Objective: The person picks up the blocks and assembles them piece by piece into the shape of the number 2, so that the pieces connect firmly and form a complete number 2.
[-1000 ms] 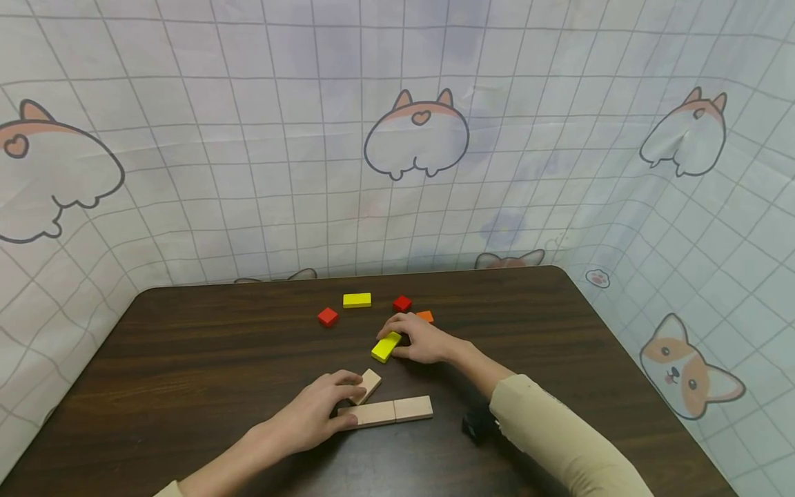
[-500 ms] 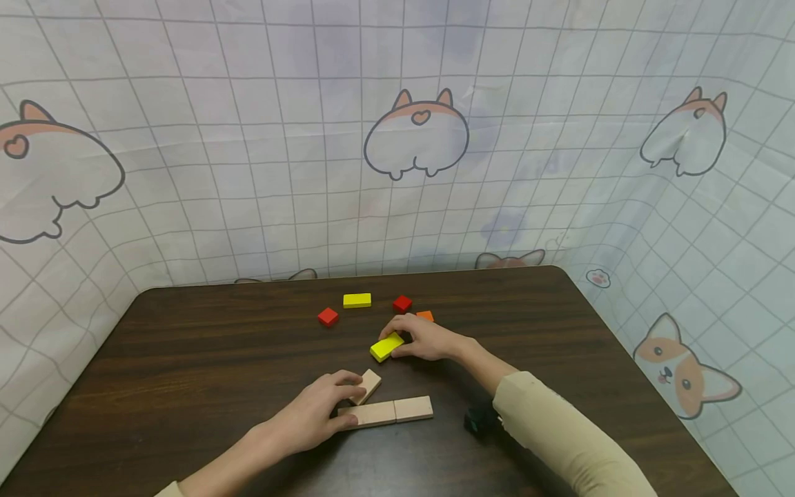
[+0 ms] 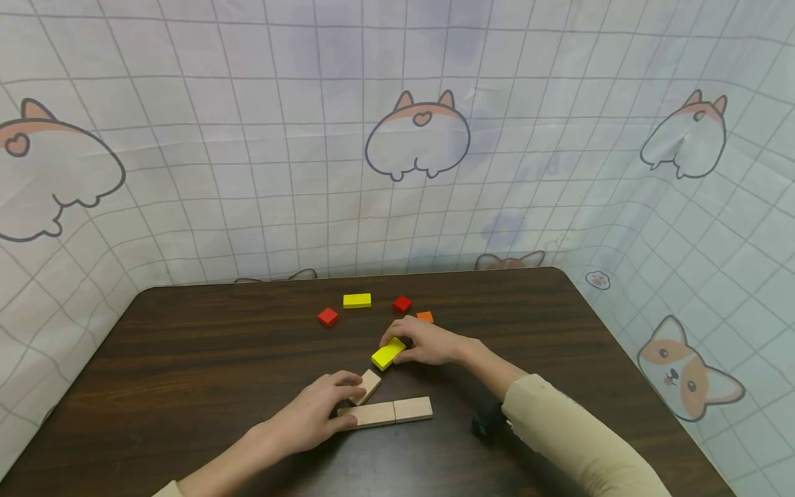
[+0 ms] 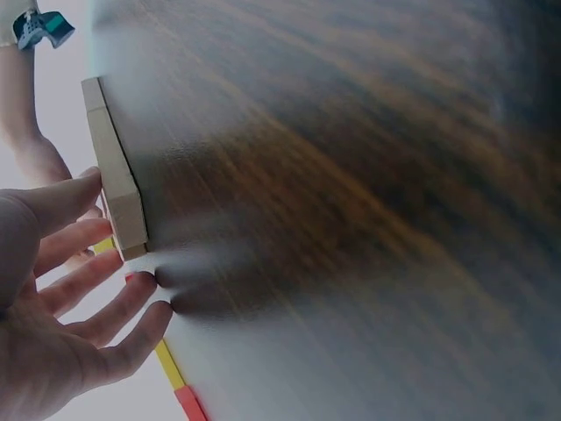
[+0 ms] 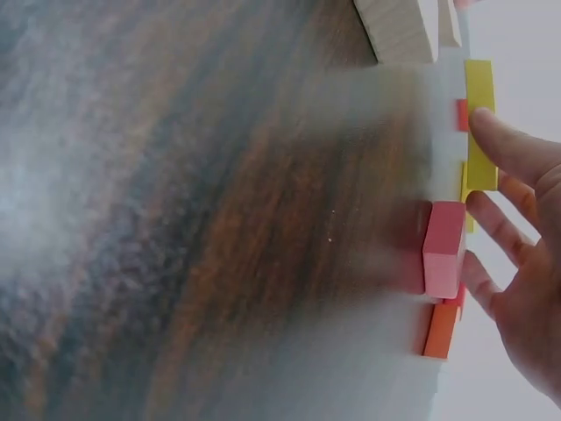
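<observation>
My right hand (image 3: 428, 342) pinches a yellow block (image 3: 388, 353) between thumb and fingers. In the right wrist view that yellow block (image 5: 479, 88) appears raised off the tabletop, and a pinkish-red block (image 5: 444, 237) stands beneath the hand; the head view hides it. My left hand (image 3: 313, 414) lies beside plain wooden blocks, its fingers relaxed and spread. Its thumb touches the left end of two plain blocks (image 3: 413, 408) laid end to end in a row. Its fingertips reach a third plain block (image 3: 370, 383), set at an angle behind the row and partly covered.
Farther back on the dark wooden table (image 3: 205, 359) lie another yellow block (image 3: 357, 301), a red block (image 3: 328, 317), a second red block (image 3: 402, 304) and an orange block (image 3: 425, 317). A patterned cloth (image 3: 298, 172) stands behind the table. A black device (image 3: 487, 422) sits at my right wrist.
My right hand has turned the yellow block and shifted it slightly right and toward me. My left hand and the plain blocks have stayed in place.
</observation>
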Available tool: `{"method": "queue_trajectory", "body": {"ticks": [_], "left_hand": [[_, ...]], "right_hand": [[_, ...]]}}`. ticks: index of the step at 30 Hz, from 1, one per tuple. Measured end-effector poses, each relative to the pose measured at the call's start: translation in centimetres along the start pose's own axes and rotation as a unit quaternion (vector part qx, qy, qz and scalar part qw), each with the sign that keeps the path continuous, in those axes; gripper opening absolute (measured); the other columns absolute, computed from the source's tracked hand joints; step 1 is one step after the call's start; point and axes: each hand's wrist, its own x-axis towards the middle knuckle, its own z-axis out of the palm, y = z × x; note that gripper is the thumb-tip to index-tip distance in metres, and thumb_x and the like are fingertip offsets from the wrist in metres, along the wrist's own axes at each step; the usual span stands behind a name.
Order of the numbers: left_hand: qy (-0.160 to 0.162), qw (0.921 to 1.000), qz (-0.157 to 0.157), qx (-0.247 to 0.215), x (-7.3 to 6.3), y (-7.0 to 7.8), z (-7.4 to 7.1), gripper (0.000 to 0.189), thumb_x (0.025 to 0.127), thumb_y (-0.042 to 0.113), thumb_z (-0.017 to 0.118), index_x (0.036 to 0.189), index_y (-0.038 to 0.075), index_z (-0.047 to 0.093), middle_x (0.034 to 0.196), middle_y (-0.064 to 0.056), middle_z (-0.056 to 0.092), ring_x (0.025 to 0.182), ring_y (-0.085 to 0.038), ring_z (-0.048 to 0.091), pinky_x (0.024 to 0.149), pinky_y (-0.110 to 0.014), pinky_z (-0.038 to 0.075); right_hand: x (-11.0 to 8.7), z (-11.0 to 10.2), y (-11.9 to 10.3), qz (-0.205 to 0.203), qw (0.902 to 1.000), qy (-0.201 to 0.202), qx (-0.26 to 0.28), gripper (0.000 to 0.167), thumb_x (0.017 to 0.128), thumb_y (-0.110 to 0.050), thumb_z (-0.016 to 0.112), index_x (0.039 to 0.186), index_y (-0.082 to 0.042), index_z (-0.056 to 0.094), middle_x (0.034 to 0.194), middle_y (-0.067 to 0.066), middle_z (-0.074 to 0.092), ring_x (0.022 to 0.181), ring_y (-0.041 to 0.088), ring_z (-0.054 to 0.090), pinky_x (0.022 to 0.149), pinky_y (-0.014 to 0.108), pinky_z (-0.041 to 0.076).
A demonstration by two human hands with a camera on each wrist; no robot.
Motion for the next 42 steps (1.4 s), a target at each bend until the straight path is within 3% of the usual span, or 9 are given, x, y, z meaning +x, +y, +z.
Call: {"method": "queue_trajectory", "body": {"ticks": [4, 14, 24, 28, 30, 32, 35, 37, 42], "left_hand": [[0.007, 1.0000, 0.003, 0.005, 0.0, -0.6, 0.4, 0.044, 0.096, 0.041, 0.073, 0.128, 0.011, 0.071, 0.136, -0.011, 0.058, 0.114, -0.035, 0.061, 0.087, -0.052, 0.054], [-0.013, 0.9995, -0.029, -0.002, 0.2, 2.9, -1.8, 0.037, 0.092, 0.021, 0.079, 0.123, 0.003, 0.072, 0.135, -0.015, 0.059, 0.115, -0.035, 0.060, 0.091, -0.052, 0.053], [0.011, 0.9998, 0.018, -0.001, 0.1, -0.7, 0.3, 0.042, 0.095, 0.044, 0.073, 0.124, 0.015, 0.072, 0.135, -0.008, 0.059, 0.112, -0.031, 0.061, 0.084, -0.047, 0.055], [-0.003, 1.0000, -0.005, -0.002, 0.1, 1.0, -0.8, 0.038, 0.094, 0.034, 0.077, 0.123, 0.010, 0.072, 0.135, -0.011, 0.059, 0.114, -0.033, 0.060, 0.088, -0.049, 0.054], [0.001, 1.0000, -0.007, 0.000, 0.2, 0.5, -0.3, 0.040, 0.095, 0.041, 0.074, 0.123, 0.011, 0.072, 0.136, -0.007, 0.059, 0.115, -0.031, 0.060, 0.088, -0.048, 0.054], [-0.007, 0.9997, -0.022, -0.006, 0.3, 1.2, -0.8, 0.040, 0.096, 0.038, 0.074, 0.124, 0.010, 0.072, 0.137, -0.008, 0.058, 0.117, -0.032, 0.059, 0.091, -0.050, 0.053], [0.002, 1.0000, -0.002, 0.001, 0.2, 0.1, -0.3, 0.042, 0.096, 0.044, 0.072, 0.124, 0.012, 0.072, 0.136, -0.006, 0.058, 0.114, -0.030, 0.060, 0.087, -0.047, 0.055], [-0.012, 0.9998, -0.013, -0.004, 0.2, 1.6, -1.3, 0.037, 0.095, 0.031, 0.076, 0.123, 0.007, 0.071, 0.136, -0.011, 0.058, 0.115, -0.033, 0.060, 0.088, -0.050, 0.054], [-0.025, 0.9987, -0.043, -0.008, 0.2, 3.2, -2.0, 0.036, 0.094, 0.024, 0.078, 0.123, 0.005, 0.071, 0.137, -0.011, 0.057, 0.118, -0.032, 0.059, 0.093, -0.051, 0.052]], "right_hand": [[-0.1, 0.5, 0.1, -0.011, 0.9999, -0.006, -0.008, 0.032, 0.095, -0.018, 0.077, 0.125, -0.015, 0.069, 0.125, -0.003, 0.064, 0.114, 0.016, 0.051, 0.099, 0.034, 0.045], [-0.2, 1.1, 0.1, -0.020, 0.9993, -0.010, -0.030, 0.033, 0.094, -0.020, 0.078, 0.126, -0.017, 0.071, 0.127, -0.002, 0.063, 0.115, 0.017, 0.050, 0.096, 0.035, 0.045], [-0.2, 1.3, -0.1, -0.017, 0.9997, -0.012, -0.016, 0.036, 0.093, -0.019, 0.078, 0.128, -0.016, 0.071, 0.129, -0.002, 0.064, 0.116, 0.017, 0.050, 0.099, 0.034, 0.045], [-0.2, 1.4, -0.3, -0.017, 0.9997, -0.004, -0.016, 0.036, 0.093, -0.019, 0.078, 0.128, -0.015, 0.071, 0.128, -0.002, 0.064, 0.116, 0.018, 0.051, 0.100, 0.035, 0.045], [-0.2, 1.4, -0.5, -0.013, 0.9997, -0.003, -0.019, 0.036, 0.093, -0.020, 0.079, 0.128, -0.016, 0.071, 0.128, -0.002, 0.064, 0.116, 0.018, 0.051, 0.100, 0.035, 0.045], [-0.2, 1.4, -0.5, -0.008, 0.9997, -0.001, -0.023, 0.036, 0.093, -0.020, 0.079, 0.128, -0.016, 0.071, 0.128, -0.002, 0.064, 0.117, 0.018, 0.051, 0.100, 0.036, 0.045], [-0.2, 1.4, -0.5, -0.005, 0.9997, -0.001, -0.026, 0.036, 0.093, -0.021, 0.079, 0.128, -0.016, 0.071, 0.128, -0.002, 0.064, 0.117, 0.018, 0.051, 0.100, 0.036, 0.045], [-0.2, 1.5, -0.5, -0.009, 0.9996, 0.000, -0.026, 0.036, 0.093, -0.021, 0.079, 0.127, -0.016, 0.071, 0.128, -0.002, 0.064, 0.117, 0.018, 0.051, 0.100, 0.037, 0.045], [-0.2, 1.6, -0.4, -0.020, 0.9994, 0.005, -0.027, 0.035, 0.093, -0.021, 0.079, 0.126, -0.015, 0.072, 0.127, -0.001, 0.065, 0.116, 0.019, 0.052, 0.099, 0.038, 0.045]]}}
